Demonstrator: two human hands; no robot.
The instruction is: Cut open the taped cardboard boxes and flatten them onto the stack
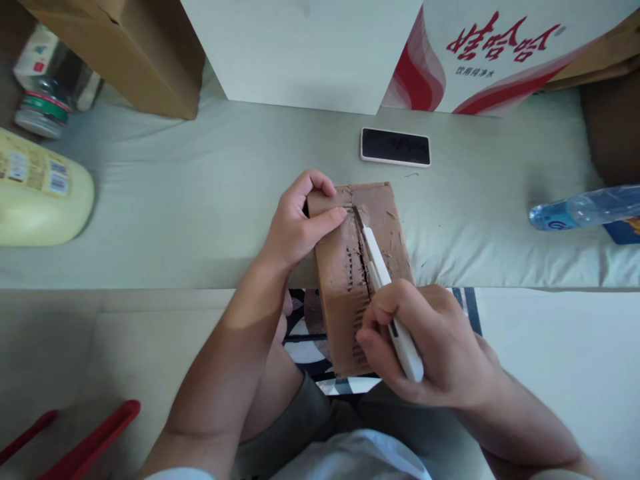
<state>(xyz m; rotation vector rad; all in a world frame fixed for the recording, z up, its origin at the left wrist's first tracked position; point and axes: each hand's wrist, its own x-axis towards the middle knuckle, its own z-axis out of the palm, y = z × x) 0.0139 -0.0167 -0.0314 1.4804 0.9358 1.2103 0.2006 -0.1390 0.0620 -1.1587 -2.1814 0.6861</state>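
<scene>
A brown cardboard box [336,280] with torn, scored patches is held over my lap and the edge of the covered surface. My left hand [300,220] grips its upper left corner, thumb on top and fingers round the far edge. In my right hand [420,340] is a white utility knife [381,263], its fingers wrapped round the handle. The knife slants up and left, with its dark blade tip touching the cardboard close to my left thumb. A dark slit and rows of small cuts run along the box's middle.
A phone [395,147] lies beyond the box on the pale green cloth [240,173]. White cartons [310,60] stand behind it. Left are a yellow bottle [45,193], a jar [43,110] and a cardboard carton [150,60]; right, a plastic bottle [580,208]. Red handles [100,437] show lower left.
</scene>
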